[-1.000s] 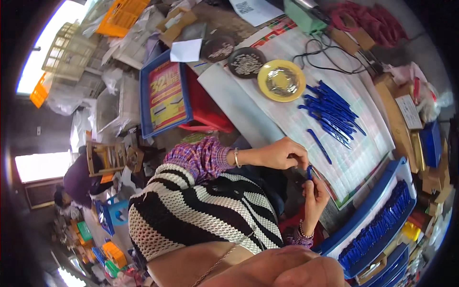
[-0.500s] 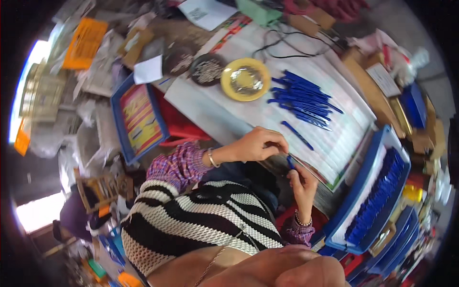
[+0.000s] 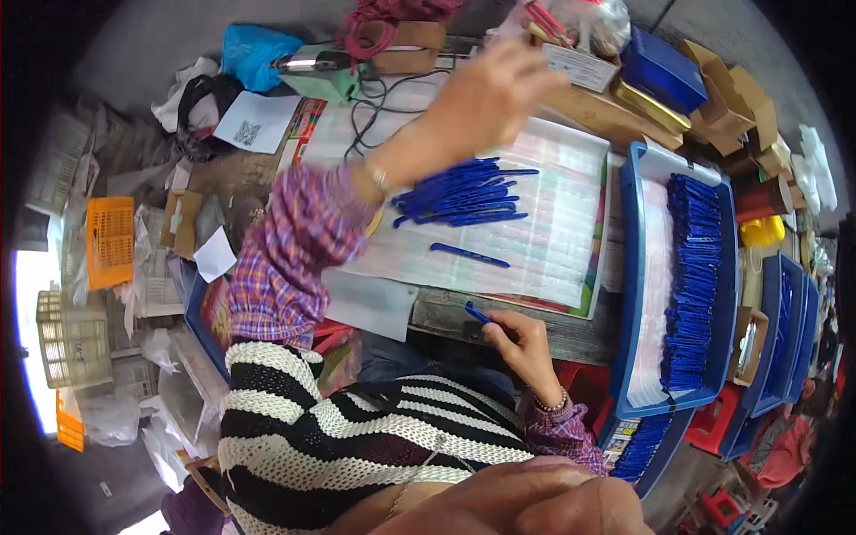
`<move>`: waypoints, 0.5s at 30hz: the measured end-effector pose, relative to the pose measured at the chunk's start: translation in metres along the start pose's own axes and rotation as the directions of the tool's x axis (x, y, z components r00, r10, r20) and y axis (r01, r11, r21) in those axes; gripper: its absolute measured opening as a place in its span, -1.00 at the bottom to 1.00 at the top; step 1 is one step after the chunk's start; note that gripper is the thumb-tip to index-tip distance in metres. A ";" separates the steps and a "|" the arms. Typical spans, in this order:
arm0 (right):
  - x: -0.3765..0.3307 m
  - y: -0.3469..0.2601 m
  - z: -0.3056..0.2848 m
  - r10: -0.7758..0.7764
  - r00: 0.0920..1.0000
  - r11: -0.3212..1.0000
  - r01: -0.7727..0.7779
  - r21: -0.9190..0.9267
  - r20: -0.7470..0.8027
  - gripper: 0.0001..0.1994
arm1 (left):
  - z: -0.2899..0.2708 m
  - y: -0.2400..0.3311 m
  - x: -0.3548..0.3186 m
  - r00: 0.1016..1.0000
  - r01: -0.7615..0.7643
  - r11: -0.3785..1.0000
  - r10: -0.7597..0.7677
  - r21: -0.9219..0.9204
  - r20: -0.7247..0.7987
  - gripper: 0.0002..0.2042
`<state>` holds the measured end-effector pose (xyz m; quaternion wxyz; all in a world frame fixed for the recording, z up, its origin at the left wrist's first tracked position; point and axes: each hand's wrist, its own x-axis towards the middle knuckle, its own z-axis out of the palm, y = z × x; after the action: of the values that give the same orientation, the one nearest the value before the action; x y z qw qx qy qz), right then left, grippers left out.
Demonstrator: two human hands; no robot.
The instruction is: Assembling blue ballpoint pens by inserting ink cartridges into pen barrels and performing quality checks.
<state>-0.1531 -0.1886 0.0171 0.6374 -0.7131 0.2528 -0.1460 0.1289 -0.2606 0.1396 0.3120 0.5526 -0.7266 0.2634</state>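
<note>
My left hand [image 3: 495,94] is stretched out across the table, raised and smeared by motion, so I cannot tell whether its fingers hold anything. Near the table's front edge, my right hand [image 3: 524,346] is closed on the end of a slim blue plastic stick [image 3: 476,311], which points up and left. A pile of similar blue sticks [image 3: 464,198] lies on the paper-covered tabletop, partly behind my left wrist. One single stick with small slots [image 3: 470,255] lies apart from the pile, nearer to me. My left forearm hides most of a yellow bowl [image 3: 374,221].
On the right stands a blue tray [image 3: 631,285] with many blue sticks in a row. A cardboard piece [image 3: 615,113] and a dark blue box [image 3: 664,71] sit at the far right. A black cable [image 3: 361,116] runs beside a green tool [image 3: 325,87] at the back.
My left hand has come away from the stick at my right hand and swung up and far across the table. My right hand still holds the stick. The view has turned toward the right.
</note>
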 end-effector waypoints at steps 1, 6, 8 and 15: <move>-0.003 -0.002 -0.001 -0.002 1.000 1.000 0.002 0.005 -0.001 -0.85 | 0.009 -0.020 0.017 0.998 -0.063 0.989 0.066 0.131 -0.018 -0.66; -0.012 0.000 -0.007 0.034 0.999 0.999 -0.034 0.003 -0.003 -0.85 | 0.045 -0.059 0.078 0.997 0.031 0.979 -0.046 0.204 0.070 -0.70; -0.015 0.002 -0.007 0.010 1.000 1.000 -0.010 0.017 -0.010 -0.84 | 0.033 -0.045 0.088 0.964 -0.015 0.921 -0.089 0.390 0.249 -0.71; -0.017 0.014 -0.010 0.024 1.000 1.000 -0.024 0.000 0.001 -0.84 | 0.068 -0.077 0.087 0.965 -0.190 0.875 0.083 0.445 0.249 -0.74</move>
<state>-0.1748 -0.1891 0.0066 0.6390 -0.7102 0.2612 -0.1381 0.1757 -0.3856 0.1619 0.0679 0.5843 -0.7097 0.3877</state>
